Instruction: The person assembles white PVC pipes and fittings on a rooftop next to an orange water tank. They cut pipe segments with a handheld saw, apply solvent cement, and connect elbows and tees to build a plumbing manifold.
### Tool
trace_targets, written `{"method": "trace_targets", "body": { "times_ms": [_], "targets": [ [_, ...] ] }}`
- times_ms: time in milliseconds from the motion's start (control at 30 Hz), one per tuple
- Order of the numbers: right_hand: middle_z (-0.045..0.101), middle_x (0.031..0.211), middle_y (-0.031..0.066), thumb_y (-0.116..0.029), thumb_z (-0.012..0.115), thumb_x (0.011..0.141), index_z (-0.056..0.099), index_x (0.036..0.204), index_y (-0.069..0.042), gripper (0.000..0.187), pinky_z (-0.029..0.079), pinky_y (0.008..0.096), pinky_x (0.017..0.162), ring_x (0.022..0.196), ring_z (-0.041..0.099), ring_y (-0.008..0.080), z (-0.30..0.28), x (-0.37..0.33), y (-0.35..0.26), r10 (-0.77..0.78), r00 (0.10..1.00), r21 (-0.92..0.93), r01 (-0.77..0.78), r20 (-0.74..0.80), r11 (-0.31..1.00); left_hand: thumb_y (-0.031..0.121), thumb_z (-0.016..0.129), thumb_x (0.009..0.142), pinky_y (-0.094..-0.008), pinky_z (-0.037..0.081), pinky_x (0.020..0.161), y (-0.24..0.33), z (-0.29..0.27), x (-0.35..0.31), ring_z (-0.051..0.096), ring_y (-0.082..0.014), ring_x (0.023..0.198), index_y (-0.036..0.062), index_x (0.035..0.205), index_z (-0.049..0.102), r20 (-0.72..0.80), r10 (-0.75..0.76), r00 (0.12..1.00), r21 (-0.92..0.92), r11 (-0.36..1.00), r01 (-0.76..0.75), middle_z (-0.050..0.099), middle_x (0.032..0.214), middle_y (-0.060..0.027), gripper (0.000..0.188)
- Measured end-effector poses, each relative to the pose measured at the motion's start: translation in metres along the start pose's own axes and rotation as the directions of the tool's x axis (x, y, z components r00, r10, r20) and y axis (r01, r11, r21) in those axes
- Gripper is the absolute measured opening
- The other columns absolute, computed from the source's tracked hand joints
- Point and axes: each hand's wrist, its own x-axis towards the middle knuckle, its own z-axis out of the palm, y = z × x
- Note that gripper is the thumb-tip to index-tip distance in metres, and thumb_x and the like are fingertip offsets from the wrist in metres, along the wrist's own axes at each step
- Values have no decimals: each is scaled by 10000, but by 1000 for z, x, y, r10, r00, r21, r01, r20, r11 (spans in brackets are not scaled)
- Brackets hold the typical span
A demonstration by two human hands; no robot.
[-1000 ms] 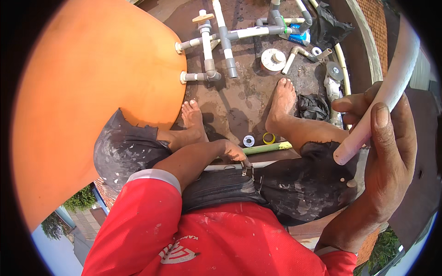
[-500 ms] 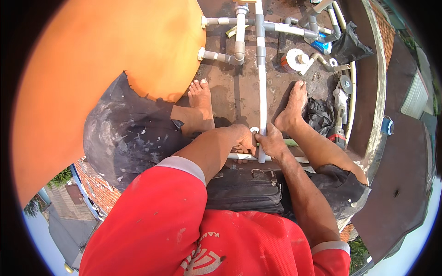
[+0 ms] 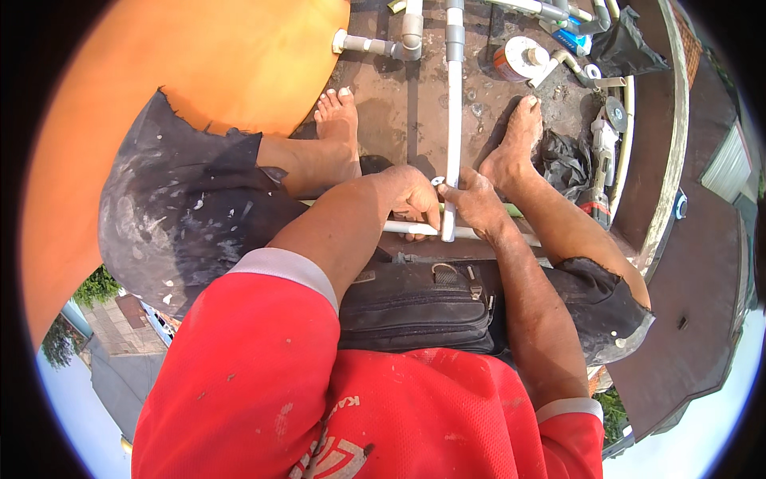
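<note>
A long white pipe (image 3: 454, 112) runs from the far side down to between my hands, its near end cut open. My right hand (image 3: 476, 203) is closed round it just above that end, thumb across the front. My left hand (image 3: 411, 199) is left of it, fingers curled about a white crosswise pipe (image 3: 400, 227) that passes behind the long one. The index finger points down beside the long pipe's end. A small white ring (image 3: 437, 182) shows between my hands, by the right thumb; what holds it is hidden. A black bag (image 3: 415, 315) lies at my waist.
A big orange tank (image 3: 191, 64) stands left, with grey and white pipe fittings (image 3: 383, 48). At right are a glue can (image 3: 520, 59), pipe elbow pieces (image 3: 566, 64), black plastic (image 3: 565, 160) and an angle grinder (image 3: 602, 160). A low wall (image 3: 678, 120) bounds the right side.
The view has tipped nearer, so things sit higher in it. My left hand has shifted slightly left from the long pipe, its index finger now plainly showing. My right hand keeps its grip.
</note>
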Motion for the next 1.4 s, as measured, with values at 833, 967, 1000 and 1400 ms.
{"method": "trace_targets", "body": {
  "times_ms": [833,967,1000,1400],
  "targets": [
    [755,893,136,-128,798,966,709,1084,65,243,539,364,699,792,658,151,4,-4,-5,-71,993,-93,62,-96,994,232,700,1049,-446,574,833,-2,-10,-7,740,-281,890,23,1109,756,10,49,999,-51,998,-49,778,976,-149,225],
    [753,846,123,-133,815,954,722,1045,61,234,536,363,675,752,654,145,4,-9,-13,-77,992,-116,65,-96,991,232,699,1048,-457,569,852,-2,-10,-6,743,-293,909,9,1127,752,0,24,1000,-39,999,-24,783,1029,-171,242],
    [754,838,119,-132,816,954,724,1040,61,230,536,362,669,745,653,143,4,-9,-14,-70,993,-126,58,-95,990,226,691,1052,-461,567,860,-1,-9,-7,743,-299,917,5,1137,749,-18,20,1000,-48,999,-21,782,1045,-179,244],
    [759,835,106,-125,792,973,729,1062,78,231,519,332,636,724,646,129,4,-23,-26,-84,990,-11,83,-113,996,203,663,1062,-464,562,886,-2,-13,1,735,-310,943,-15,1127,744,-4,-15,1000,-60,998,15,777,1051,-188,241]
  ]
}}
